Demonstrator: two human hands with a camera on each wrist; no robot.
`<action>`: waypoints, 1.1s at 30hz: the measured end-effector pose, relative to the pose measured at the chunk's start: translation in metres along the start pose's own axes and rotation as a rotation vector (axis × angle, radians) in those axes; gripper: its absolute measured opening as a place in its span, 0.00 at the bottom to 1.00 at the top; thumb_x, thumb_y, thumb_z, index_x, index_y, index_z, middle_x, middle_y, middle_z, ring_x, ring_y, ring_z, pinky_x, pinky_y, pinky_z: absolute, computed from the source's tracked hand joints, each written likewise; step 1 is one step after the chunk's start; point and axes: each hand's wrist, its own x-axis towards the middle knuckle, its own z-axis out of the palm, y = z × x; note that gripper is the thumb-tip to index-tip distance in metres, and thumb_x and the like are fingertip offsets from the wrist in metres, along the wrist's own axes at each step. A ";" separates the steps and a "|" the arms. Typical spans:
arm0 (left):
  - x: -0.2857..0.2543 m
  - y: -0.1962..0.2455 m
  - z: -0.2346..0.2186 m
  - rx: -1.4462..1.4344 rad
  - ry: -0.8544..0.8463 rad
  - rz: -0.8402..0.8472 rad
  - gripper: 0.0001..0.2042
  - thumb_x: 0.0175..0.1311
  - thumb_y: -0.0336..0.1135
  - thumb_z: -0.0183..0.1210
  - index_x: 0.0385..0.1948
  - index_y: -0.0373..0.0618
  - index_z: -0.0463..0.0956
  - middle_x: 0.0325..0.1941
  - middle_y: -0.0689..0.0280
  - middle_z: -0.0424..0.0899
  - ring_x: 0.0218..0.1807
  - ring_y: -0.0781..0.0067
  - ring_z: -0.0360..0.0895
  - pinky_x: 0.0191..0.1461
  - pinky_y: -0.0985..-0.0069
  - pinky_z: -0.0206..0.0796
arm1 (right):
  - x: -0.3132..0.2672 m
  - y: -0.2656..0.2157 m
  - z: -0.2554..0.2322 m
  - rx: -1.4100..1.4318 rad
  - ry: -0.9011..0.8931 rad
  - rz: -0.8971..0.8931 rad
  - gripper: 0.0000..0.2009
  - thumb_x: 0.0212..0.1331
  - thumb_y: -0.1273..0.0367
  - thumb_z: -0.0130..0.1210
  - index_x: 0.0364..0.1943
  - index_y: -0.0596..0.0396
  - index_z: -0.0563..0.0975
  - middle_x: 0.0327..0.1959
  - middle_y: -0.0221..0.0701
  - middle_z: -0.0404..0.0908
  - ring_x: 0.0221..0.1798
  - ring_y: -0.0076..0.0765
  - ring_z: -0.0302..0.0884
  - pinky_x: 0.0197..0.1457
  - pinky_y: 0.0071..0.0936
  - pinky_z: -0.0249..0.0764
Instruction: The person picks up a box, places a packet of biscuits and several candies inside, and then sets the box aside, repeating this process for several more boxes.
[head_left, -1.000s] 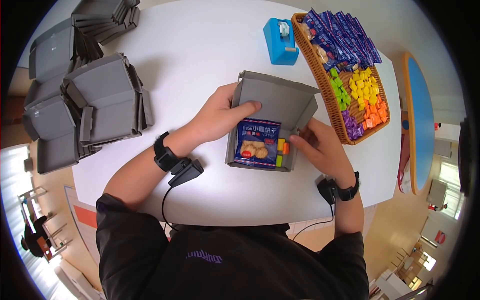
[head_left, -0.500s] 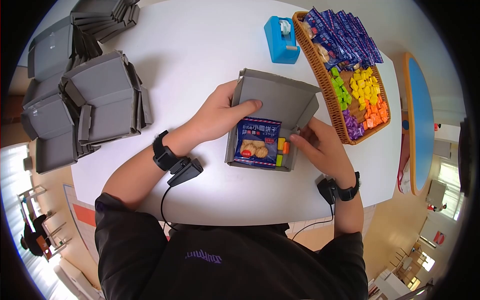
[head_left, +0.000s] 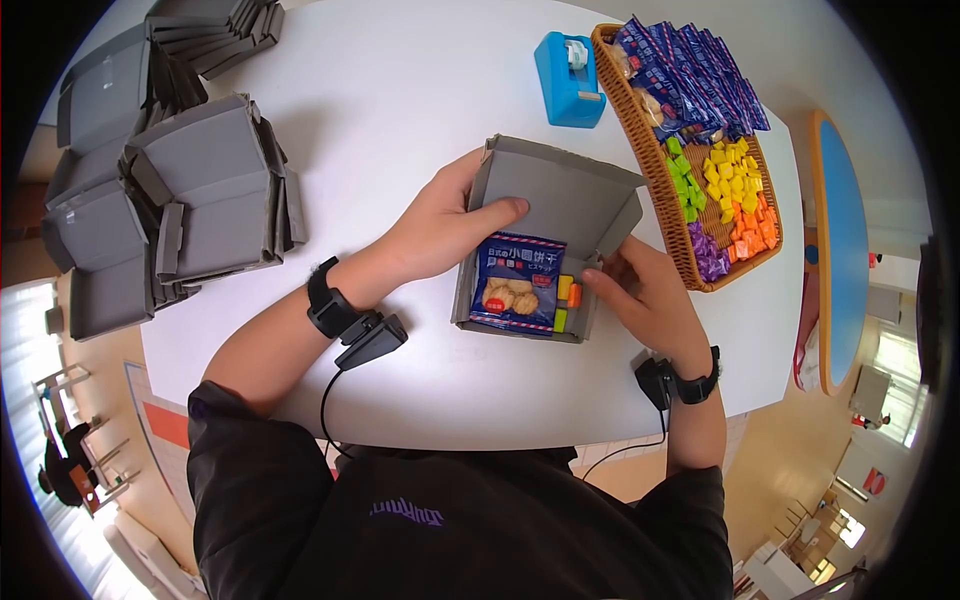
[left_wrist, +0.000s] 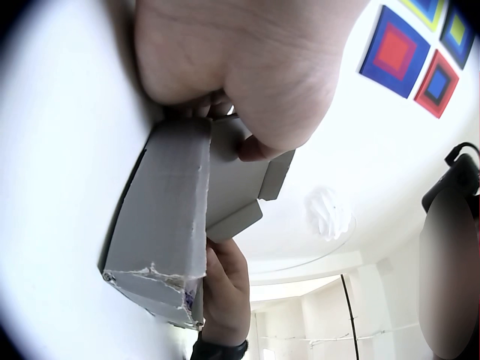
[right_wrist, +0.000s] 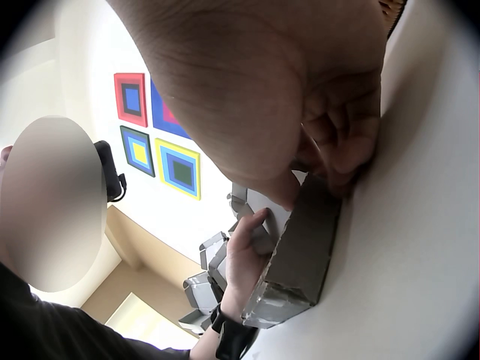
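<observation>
- A grey cardboard box [head_left: 545, 240], lid raised, is seen at the centre of the frame on the white surface [head_left: 400, 110].
- Its left wall is gripped by the left hand [head_left: 440, 225], thumb curled over the edge.
- Its right wall is pinched by the right hand [head_left: 640, 290].
- A blue biscuit packet [head_left: 518, 283] and coloured candies [head_left: 563, 300] are held inside.
- A wicker basket [head_left: 655, 165] is placed at upper right, a blue tape dispenser [head_left: 568, 65] beside it.

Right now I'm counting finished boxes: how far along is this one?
Packed: the biscuit packet and coloured candies lie in the grey box. In hand: the left hand and right hand grip its sides. Left: the lid stands open, and the tape dispenser sits untouched.
</observation>
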 end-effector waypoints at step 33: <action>-0.005 0.009 0.013 0.007 -0.151 0.053 0.22 0.86 0.43 0.48 0.71 0.40 0.72 0.66 0.60 0.81 0.66 0.73 0.74 0.73 0.72 0.65 | -0.019 -0.024 0.022 -0.204 0.209 -0.239 0.15 0.55 0.68 0.73 0.45 0.54 0.83 0.35 0.32 0.78 0.35 0.41 0.80 0.37 0.33 0.77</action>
